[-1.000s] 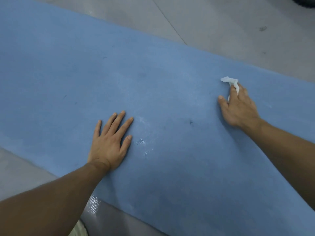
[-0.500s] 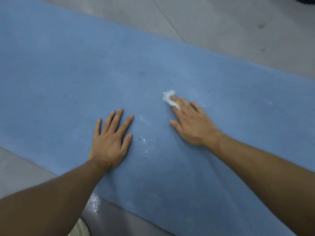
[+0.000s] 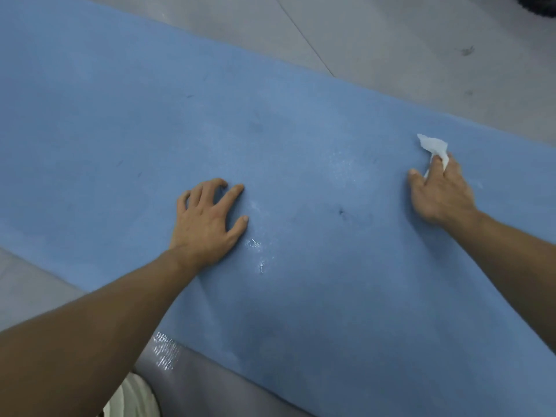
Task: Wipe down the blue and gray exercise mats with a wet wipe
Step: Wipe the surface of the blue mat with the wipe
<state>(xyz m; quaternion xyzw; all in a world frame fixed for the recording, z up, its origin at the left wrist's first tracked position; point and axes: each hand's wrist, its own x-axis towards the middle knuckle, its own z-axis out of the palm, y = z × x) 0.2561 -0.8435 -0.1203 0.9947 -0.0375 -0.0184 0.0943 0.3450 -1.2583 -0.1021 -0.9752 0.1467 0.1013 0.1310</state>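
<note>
The blue exercise mat runs diagonally across the whole view, with faint wet streaks and a few dark specks. My left hand rests palm down on its near middle, its fingers bent so the tips press the foam, and it holds nothing. My right hand lies on the mat toward the right, fingers pinching a crumpled white wet wipe that sticks out beyond the fingertips. A gray mat shows under the blue mat's near edge, with a shiny wet patch.
Pale gray floor lies beyond the mat's far edge, crossed by a thin seam line. A dark object sits at the top right corner. Light fabric shows at the bottom edge.
My right hand has swept the wipe from the mat's middle back out to the right. My left hand stayed put but its flat fingers have bent.
</note>
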